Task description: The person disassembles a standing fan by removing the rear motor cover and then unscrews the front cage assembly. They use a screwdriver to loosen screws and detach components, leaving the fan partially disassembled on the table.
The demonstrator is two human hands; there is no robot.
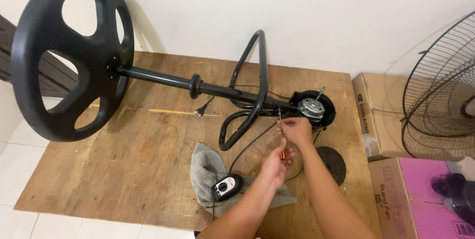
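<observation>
A stand fan lies taken apart on a wooden board (pixel 123 169): a round black base (pixel 64 56), a black pole (pixel 158 78) and a bare motor (pixel 310 108) in a black shell. My left hand (pixel 276 164) grips the orange handle of a thin screwdriver (pixel 282 154). Its shaft points up toward the joint between pole and motor. My right hand (pixel 297 130) pinches the shaft just below the motor. A curved black tube frame (pixel 260 85) lies across the pole.
A grey cloth (pixel 205 169) with a black and white control box (pixel 226 187) on it lies near my left forearm. A black round cap (pixel 332 162) and a plug (pixel 198 112) rest on the board. On the right stand cardboard boxes (pixel 376 105), a pink box (pixel 420 199) and a wire fan grille (pixel 440 95).
</observation>
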